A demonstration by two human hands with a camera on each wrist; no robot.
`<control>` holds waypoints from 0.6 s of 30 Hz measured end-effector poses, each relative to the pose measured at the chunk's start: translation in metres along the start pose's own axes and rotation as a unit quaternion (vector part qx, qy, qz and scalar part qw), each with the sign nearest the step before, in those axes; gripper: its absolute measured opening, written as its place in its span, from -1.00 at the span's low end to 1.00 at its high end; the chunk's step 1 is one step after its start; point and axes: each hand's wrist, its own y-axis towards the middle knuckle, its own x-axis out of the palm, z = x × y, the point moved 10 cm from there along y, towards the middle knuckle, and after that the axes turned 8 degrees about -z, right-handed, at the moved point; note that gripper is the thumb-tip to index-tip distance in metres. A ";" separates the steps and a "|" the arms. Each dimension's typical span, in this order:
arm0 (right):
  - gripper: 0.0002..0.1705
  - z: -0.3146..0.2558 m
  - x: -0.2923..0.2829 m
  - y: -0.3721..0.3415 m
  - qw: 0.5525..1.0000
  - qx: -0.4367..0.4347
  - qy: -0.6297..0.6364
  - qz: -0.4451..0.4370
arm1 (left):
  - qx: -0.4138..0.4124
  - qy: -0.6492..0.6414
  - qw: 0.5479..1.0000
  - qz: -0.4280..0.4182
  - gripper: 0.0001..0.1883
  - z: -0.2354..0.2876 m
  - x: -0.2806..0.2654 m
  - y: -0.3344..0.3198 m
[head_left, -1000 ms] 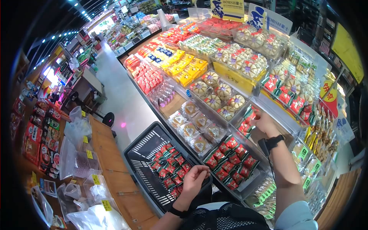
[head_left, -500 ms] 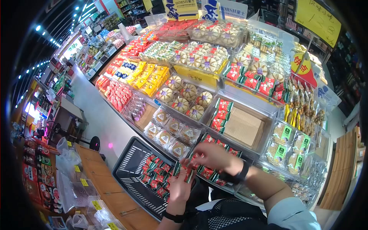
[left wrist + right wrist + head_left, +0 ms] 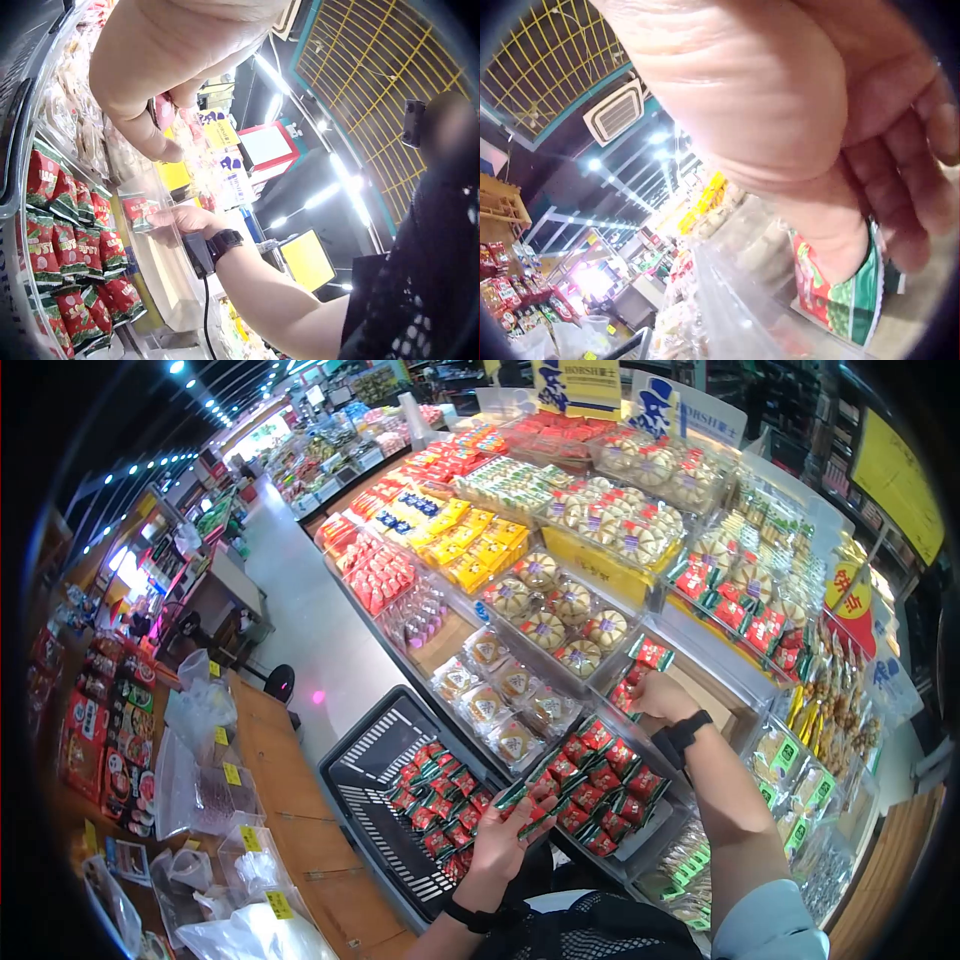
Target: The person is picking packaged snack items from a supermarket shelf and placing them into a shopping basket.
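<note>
My left hand holds red-and-green snack packets between thumb and fingers, above the right side of the basket. In the left wrist view, a bit of red wrapper shows between the fingers. My right hand reaches into a clear-walled bin and pinches a similar snack packet, the thumb lying across its front. Another red packet lies just beyond that hand. Inside the dark shopping basket are many matching packets.
A nearer bin holds more red-and-green packets. Wrapped round cakes and boxed pastries lie to its left and behind. Clear bin walls divide the display. A wooden counter with plastic bags stands left of the basket.
The right hand met the left near the basket, then went back into the far bin, where fewer packets lie. The left hand, empty a second ago, now holds packets.
</note>
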 end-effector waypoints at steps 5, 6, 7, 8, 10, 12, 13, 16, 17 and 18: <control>-0.84 -0.056 -0.053 -0.068 0.953 -0.084 0.280 0.084 | -0.012 -0.050 0.999 -0.004 -0.73 0.001 -0.004 0.005; -0.88 -0.077 -0.045 -0.083 0.914 -0.116 0.387 0.025 | -0.012 -0.073 0.997 -0.015 -0.72 -0.001 -0.005 0.008; -0.90 -0.103 -0.045 -0.105 0.894 -0.146 0.423 0.008 | -0.012 -0.092 0.994 -0.055 -0.63 -0.007 -0.006 0.015; -0.87 -0.116 -0.028 -0.118 0.863 -0.139 0.484 -0.038 | -0.008 -0.097 0.994 -0.050 -0.63 -0.008 -0.005 0.015; -0.77 -0.143 -0.004 -0.139 0.909 -0.161 0.376 -0.077 | 0.017 -0.129 0.987 -0.094 -0.63 -0.004 0.009 0.018; -0.76 -0.168 0.025 -0.153 0.914 -0.179 0.338 -0.136 | 0.013 -0.127 0.987 -0.099 -0.56 -0.013 0.009 0.024; -0.76 -0.179 0.036 -0.158 0.904 -0.178 0.359 -0.149 | 0.010 -0.116 0.987 -0.114 -0.54 -0.019 0.010 0.027; -0.78 -0.178 0.069 -0.157 0.888 -0.171 0.396 -0.162 | 0.011 -0.085 0.989 -0.119 -0.50 -0.009 0.021 0.021; -0.79 -0.173 0.081 -0.152 0.882 -0.163 0.412 -0.160 | 0.004 -0.070 0.992 -0.106 -0.53 -0.009 0.020 0.019; -0.79 -0.172 0.089 -0.149 0.882 -0.164 0.410 -0.163 | -0.002 -0.056 0.994 -0.093 -0.55 -0.008 0.017 0.019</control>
